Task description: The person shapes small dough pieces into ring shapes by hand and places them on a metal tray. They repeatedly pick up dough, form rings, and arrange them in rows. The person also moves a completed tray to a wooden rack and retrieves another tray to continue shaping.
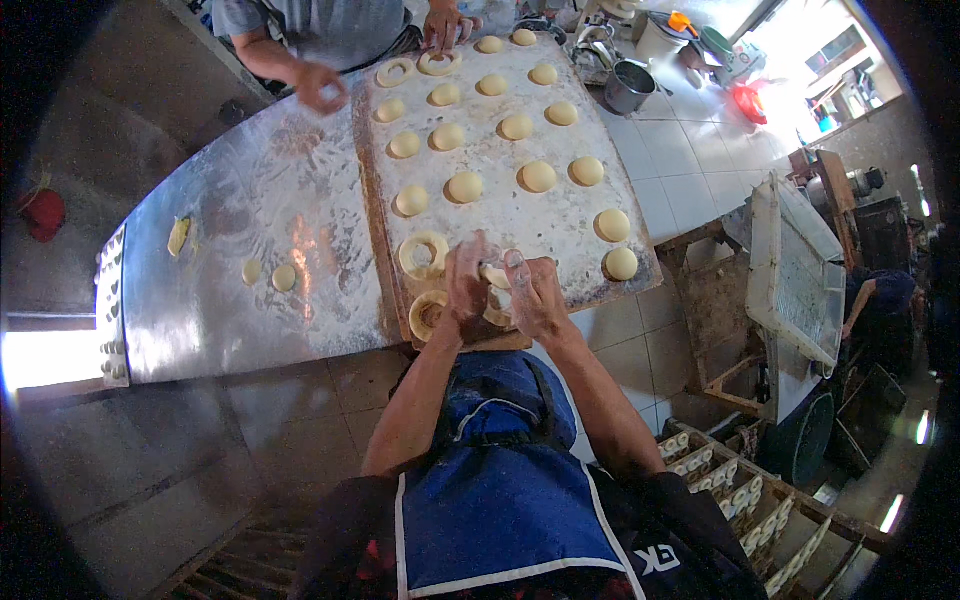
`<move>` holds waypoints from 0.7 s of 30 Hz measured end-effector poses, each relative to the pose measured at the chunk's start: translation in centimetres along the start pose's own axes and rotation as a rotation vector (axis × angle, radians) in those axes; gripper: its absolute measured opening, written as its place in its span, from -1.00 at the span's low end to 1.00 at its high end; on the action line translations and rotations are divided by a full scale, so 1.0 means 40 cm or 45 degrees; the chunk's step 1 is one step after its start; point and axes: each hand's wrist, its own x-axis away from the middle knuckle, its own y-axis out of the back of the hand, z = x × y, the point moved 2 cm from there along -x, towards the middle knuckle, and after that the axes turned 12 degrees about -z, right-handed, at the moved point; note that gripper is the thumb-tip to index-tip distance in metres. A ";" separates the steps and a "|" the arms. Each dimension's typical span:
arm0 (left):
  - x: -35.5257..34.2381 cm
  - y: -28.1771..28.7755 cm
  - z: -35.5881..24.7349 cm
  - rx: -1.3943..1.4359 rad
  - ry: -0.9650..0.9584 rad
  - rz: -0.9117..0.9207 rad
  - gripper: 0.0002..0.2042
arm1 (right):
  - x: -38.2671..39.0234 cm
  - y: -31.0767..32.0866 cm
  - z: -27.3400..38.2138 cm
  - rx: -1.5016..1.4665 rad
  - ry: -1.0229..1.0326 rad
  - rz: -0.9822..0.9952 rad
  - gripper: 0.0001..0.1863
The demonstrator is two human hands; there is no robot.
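Near the front edge of the floury board [545,235], a pale dough ring [496,278] is held between my two hands. My left hand [467,278] wraps its left side. With the thumb up, my right hand [536,293] grips the right side. Part of the ring is hidden behind my fingers. Left of my hands lie two more dough rings: one farther off [424,255], the other [429,314] close to the board's near edge. Several round dough balls [465,187] sit in rows beyond, and one ball [620,263] rests at the right corner.
Across the board a co-worker's hand [446,25] is at a dough ring [440,63]; their other hand [320,88] is blurred. Two small dough pieces [284,278] lie on the floury metal table [210,330]. Racks of dough rings [740,497] stand behind right, a white tray [795,260] right.
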 end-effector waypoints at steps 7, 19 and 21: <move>-0.058 0.048 0.016 0.242 0.326 -0.077 -0.62 | -0.045 0.002 0.043 -0.245 0.282 -0.022 -0.62; -0.211 0.035 -0.064 -0.934 -0.385 0.559 -0.64 | -0.008 0.239 -0.113 1.298 0.156 -0.663 -0.38; -0.206 0.040 -0.073 -0.939 -0.437 0.551 -0.63 | 0.000 0.287 -0.159 1.308 0.077 -0.668 -0.37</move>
